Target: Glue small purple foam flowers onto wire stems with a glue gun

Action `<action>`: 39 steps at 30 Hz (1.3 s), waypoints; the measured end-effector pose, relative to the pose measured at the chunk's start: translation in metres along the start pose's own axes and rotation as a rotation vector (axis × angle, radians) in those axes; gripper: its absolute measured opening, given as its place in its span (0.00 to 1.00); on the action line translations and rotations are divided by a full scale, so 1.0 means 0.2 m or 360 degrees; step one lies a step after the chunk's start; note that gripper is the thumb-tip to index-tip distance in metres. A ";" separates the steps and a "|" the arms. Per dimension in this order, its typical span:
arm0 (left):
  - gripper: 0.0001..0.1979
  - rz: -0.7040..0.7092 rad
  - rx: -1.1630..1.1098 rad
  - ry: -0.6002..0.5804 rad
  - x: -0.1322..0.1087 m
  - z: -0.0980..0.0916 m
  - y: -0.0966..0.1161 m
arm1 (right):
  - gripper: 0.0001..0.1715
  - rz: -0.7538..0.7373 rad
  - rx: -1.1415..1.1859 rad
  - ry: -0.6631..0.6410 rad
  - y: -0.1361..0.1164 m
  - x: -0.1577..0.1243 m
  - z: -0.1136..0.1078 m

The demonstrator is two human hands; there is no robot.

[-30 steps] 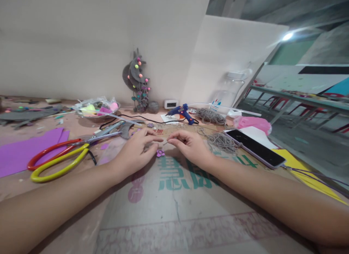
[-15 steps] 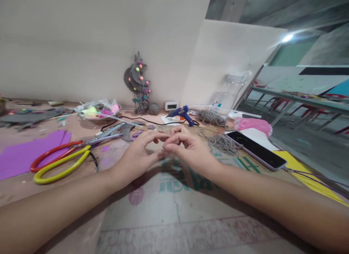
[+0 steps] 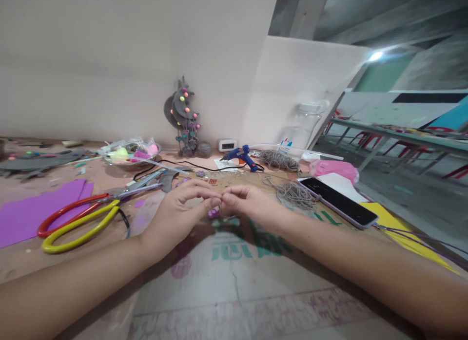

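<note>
My left hand (image 3: 183, 213) and my right hand (image 3: 248, 206) meet fingertip to fingertip above a printed cardboard sheet (image 3: 204, 296). Both are closed in a pinch, thumbs against forefingers. Whatever lies between the tips is too small to make out. Just under my left thumb shows a small purple piece (image 3: 214, 213); whether it hangs from the fingers or rests on the cardboard, I cannot tell. To the left lie scissors (image 3: 82, 223) with one red and one yellow handle. Loose grey yarn (image 3: 296, 194) is nearest my right hand.
Behind the hands are a blue glue gun (image 3: 243, 157), a small digital clock (image 3: 227, 145) and a grey moon ornament (image 3: 183, 116). A bowl of pompoms (image 3: 127, 160) stands back left, beyond purple sheets (image 3: 44, 208). At right are a phone (image 3: 338, 201) and a clear bottle (image 3: 302, 125).
My fingertips have drawn closer together, into a tighter pinch. The small purple piece now shows beneath my left thumb. The view has shifted slightly.
</note>
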State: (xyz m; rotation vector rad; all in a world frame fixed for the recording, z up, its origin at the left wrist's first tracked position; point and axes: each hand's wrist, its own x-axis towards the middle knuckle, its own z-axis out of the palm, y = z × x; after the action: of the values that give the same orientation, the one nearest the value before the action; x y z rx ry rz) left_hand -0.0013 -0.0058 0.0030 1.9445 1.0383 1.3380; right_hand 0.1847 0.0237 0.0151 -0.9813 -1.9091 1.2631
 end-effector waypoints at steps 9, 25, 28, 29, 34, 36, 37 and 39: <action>0.10 -0.0686 -0.0404 -0.0256 0.01 0.04 -0.01 | 0.19 -0.0158 -0.1466 0.0177 0.11 0.07 -0.37; 0.23 -0.0557 -0.0604 -0.0247 0.03 0.03 -0.08 | 0.15 -0.0344 -0.1532 0.0406 0.03 0.03 -0.22; 0.23 -0.0561 -0.0646 -0.0222 0.03 0.03 -0.08 | 0.18 -0.0491 -0.1256 0.0265 -0.01 0.00 -0.17; 0.23 -0.0571 -0.0656 -0.0215 0.03 0.02 -0.08 | 0.19 -0.0521 -0.1199 0.0209 -0.01 0.00 -0.16; 0.24 -0.0571 -0.0697 -0.0181 0.04 0.02 -0.09 | 0.21 -0.0489 -0.1108 0.0042 0.07 0.00 -0.14; 0.24 -0.0548 -0.0703 -0.0179 0.04 0.02 -0.10 | 0.20 -0.0469 -0.1138 0.0028 0.09 0.01 -0.14; 0.24 -0.0541 -0.0699 -0.0181 0.04 0.02 -0.10 | 0.20 -0.0465 -0.1147 0.0029 0.09 0.01 -0.14; 0.25 -0.0532 -0.0681 -0.0192 0.03 0.02 -0.10 | 0.20 -0.0454 -0.1139 0.0025 0.08 0.00 -0.13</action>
State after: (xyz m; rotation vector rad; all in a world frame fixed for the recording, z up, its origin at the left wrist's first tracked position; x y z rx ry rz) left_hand -0.0014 0.0110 -0.0110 1.4441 0.8841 1.1290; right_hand 0.2092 0.0399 0.0089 -0.9862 -2.4385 0.3960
